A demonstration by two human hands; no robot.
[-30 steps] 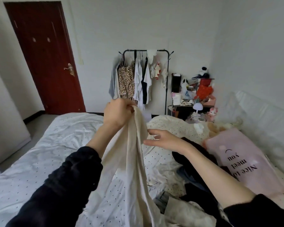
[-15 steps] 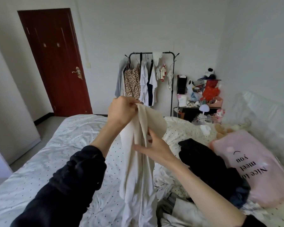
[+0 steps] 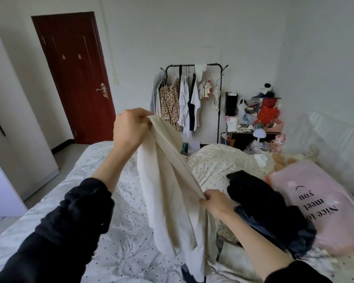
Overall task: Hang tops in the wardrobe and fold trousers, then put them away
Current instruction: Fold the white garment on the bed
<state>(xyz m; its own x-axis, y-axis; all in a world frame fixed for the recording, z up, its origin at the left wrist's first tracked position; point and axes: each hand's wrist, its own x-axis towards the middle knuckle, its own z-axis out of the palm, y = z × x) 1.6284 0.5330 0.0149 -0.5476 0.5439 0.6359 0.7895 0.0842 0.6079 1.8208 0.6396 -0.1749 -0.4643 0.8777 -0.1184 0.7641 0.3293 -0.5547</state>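
Currently, the left hand [image 3: 131,127] is raised, its fingers curled tight round the top edge of a cream garment [image 3: 168,180], which hangs from that grip above the bed [image 3: 114,246]. The right hand [image 3: 216,202] sits lower and nearer the person, pinching the garment's folded right edge between thumb and fingers, so the edge runs taut and slanted between the two hands. The rest of the cloth falls in loose folds, and its lower end reaches the dotted sheet. Just right of the right hand, a pile of dark clothes [image 3: 260,201] lies on the bed, touching a pink pillow [image 3: 319,205] printed with lettering. A crumpled dotted quilt [image 3: 219,162] lies behind the garment. Against the far wall stands a black clothes rail [image 3: 219,103] with hung tops, a cluttered side table [image 3: 253,127] beside it, and a dark red door [image 3: 76,78] at left. Whether the cream garment is a top or trousers cannot be told.
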